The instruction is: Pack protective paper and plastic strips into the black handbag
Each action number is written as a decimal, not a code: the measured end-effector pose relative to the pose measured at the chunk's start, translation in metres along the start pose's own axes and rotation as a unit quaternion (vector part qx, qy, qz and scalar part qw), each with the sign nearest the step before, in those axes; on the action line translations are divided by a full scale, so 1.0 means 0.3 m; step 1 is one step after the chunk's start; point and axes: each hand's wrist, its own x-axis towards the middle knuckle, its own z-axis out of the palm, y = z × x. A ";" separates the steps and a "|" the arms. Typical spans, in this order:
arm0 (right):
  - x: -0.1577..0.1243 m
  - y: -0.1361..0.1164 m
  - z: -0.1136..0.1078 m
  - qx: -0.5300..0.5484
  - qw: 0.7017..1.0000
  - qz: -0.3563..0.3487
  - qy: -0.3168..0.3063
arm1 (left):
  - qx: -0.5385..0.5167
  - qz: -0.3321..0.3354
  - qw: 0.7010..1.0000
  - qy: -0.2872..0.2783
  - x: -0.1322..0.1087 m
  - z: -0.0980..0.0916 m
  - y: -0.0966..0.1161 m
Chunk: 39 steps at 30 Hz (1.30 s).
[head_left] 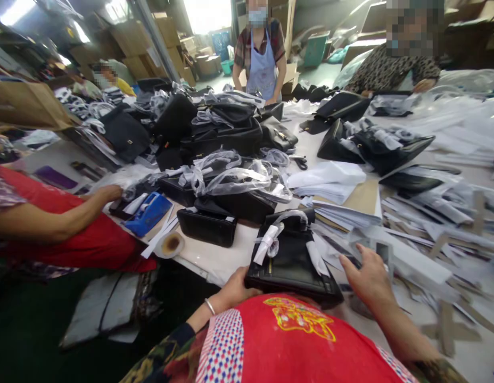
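Note:
A black handbag lies flat on the white table right in front of me, its handle wrapped in white paper and clear plastic. My left hand grips the bag's near left corner, fingers curled under the edge. My right hand rests just right of the bag, fingers spread and stretched toward a pale cardboard strip; it holds nothing that I can see.
Several black handbags with plastic wrapping pile up across the table's middle. White paper sheets and cardboard pieces litter the right side. A co-worker's arm reaches in from the left near a blue tape dispenser. Other people stand at the far end.

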 end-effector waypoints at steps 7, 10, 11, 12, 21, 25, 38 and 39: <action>0.031 -0.027 -0.062 0.078 0.983 0.093 -0.141 | 0.136 0.066 0.988 -0.004 0.004 -0.041 -0.059; 0.026 -0.083 -0.126 0.290 0.926 0.150 -0.190 | 0.166 0.097 0.981 0.016 0.024 -0.105 -0.063; 0.022 -0.106 -0.145 0.370 0.889 0.179 -0.204 | 0.186 0.099 0.977 0.025 0.033 -0.130 -0.067; 0.017 -0.128 -0.162 0.439 0.848 0.204 -0.216 | 0.209 0.097 0.973 0.034 0.042 -0.155 -0.070; -0.015 -0.191 -0.168 0.585 0.745 0.221 -0.231 | 0.228 0.207 0.936 0.171 0.037 -0.089 0.202; -0.029 -0.173 -0.196 0.582 0.761 0.173 -0.227 | 0.082 0.096 0.989 -0.075 0.071 0.107 0.375; -0.208 -0.231 -0.128 0.309 0.907 -0.157 -0.240 | -0.354 -0.265 0.889 -0.123 0.297 0.352 0.423; -0.205 -0.213 -0.131 0.297 0.912 -0.132 -0.250 | -0.361 -0.259 0.887 -0.127 0.301 0.336 0.437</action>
